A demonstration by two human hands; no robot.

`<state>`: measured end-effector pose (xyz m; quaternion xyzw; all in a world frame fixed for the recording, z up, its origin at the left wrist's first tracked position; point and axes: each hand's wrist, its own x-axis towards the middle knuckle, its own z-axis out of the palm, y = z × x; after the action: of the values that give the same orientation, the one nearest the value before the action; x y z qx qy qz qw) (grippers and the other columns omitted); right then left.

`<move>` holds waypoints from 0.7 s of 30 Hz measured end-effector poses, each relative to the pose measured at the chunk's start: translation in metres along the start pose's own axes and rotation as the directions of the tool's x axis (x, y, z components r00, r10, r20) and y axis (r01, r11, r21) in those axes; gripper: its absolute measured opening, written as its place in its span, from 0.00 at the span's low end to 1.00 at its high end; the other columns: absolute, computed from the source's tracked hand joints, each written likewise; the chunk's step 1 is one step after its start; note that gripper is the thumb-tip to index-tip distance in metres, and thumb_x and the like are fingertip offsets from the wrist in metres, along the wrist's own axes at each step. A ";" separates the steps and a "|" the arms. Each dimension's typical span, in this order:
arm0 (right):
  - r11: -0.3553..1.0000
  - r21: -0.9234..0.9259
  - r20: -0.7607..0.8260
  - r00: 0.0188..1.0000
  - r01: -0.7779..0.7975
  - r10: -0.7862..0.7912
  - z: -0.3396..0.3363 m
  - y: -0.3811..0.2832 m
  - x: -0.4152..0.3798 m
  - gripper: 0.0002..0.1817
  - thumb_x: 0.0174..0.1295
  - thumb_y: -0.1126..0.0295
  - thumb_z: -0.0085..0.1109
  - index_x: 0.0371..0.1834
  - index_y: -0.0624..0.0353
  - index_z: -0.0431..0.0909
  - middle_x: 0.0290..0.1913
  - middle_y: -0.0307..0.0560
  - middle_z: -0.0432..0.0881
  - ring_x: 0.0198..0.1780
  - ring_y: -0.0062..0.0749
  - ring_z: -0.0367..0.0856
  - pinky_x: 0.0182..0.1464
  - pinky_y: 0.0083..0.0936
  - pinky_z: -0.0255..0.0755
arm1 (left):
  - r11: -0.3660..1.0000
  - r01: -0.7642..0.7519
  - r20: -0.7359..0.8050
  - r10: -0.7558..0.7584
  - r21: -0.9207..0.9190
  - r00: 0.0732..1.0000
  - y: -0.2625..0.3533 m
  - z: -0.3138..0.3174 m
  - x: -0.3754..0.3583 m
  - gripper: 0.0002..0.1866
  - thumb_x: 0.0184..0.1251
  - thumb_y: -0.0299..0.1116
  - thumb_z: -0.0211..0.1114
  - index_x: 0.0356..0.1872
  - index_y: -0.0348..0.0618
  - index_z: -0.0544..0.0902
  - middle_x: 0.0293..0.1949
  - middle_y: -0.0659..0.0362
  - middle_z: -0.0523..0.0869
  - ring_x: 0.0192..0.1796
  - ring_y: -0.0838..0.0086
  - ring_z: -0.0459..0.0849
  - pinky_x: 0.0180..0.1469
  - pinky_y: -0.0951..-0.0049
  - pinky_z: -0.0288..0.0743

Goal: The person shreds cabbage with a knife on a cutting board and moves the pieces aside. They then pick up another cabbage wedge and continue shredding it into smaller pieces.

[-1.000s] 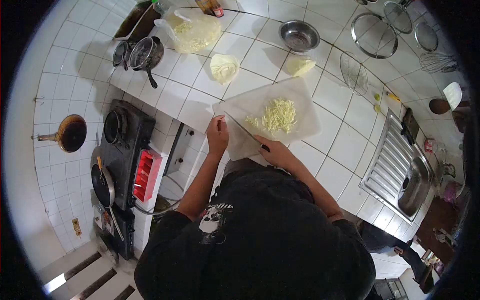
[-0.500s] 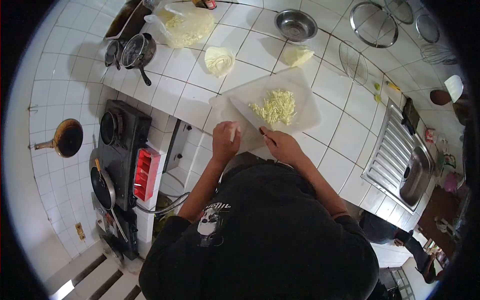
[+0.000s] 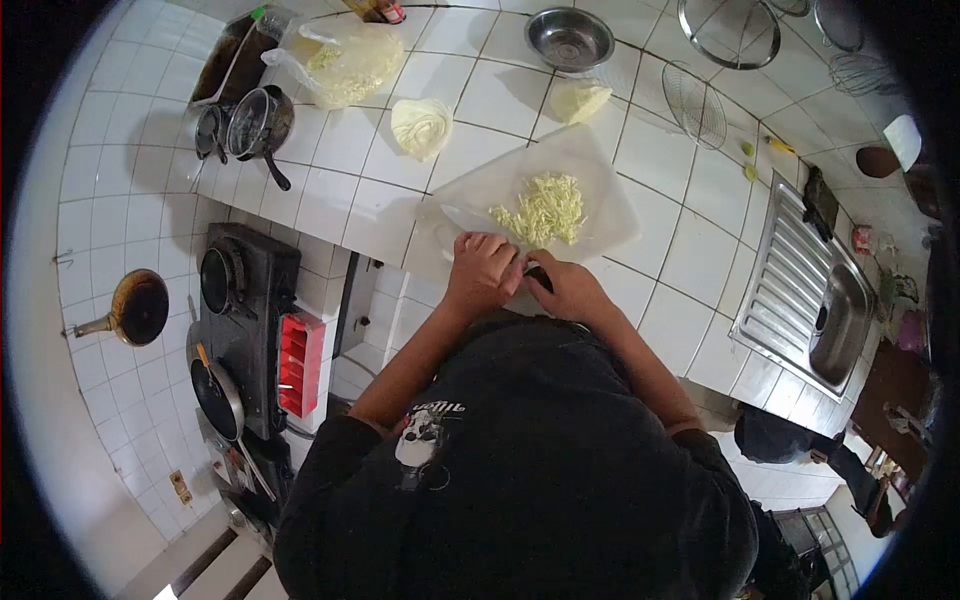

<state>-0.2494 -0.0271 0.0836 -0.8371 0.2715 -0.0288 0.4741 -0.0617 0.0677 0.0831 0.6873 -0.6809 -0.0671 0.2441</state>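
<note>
A pale cutting board (image 3: 612,215) lies at an angle on the tiled counter, with a pile of shredded cabbage (image 3: 548,209) on it. My right hand (image 3: 572,291) is closed around the dark handle of a knife, whose blade (image 3: 463,217) points up and left over the board. My left hand (image 3: 482,273) is bent over the knife near the handle, its fingers close together and touching the knife; whether it grips anything is hidden. Behind the board sit two cut cabbage pieces, one at the left (image 3: 422,128) and one at the right (image 3: 579,101).
A metal bowl (image 3: 569,40) and a plastic bag of shreds (image 3: 350,72) stand at the back. Small pans (image 3: 262,125) are at the left, above a stove (image 3: 262,330). A sink (image 3: 840,325) is at the right. Another person's dark sleeve (image 3: 775,436) shows at lower right.
My left hand has moved right and forward, from beside the knife onto it near the handle. The camera view has shifted slightly. My right hand still holds the knife.
</note>
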 end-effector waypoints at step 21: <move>0.993 -0.113 0.089 0.995 0.047 -0.037 -0.023 -0.006 0.015 0.37 0.65 0.57 0.65 0.78 0.46 0.66 0.40 0.58 0.89 0.42 0.59 0.88 0.46 0.49 0.81 | 0.992 0.129 -0.064 -0.129 -0.015 0.990 -0.021 0.000 0.019 0.12 0.57 0.34 0.71 0.43 0.48 0.85 0.41 0.58 0.83 0.52 0.57 0.81 0.63 0.49 0.62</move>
<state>-0.2409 -0.0497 0.0974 -0.8688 0.2344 0.0133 0.4359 -0.0416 0.0486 0.0790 0.7304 -0.6263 -0.0640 0.2650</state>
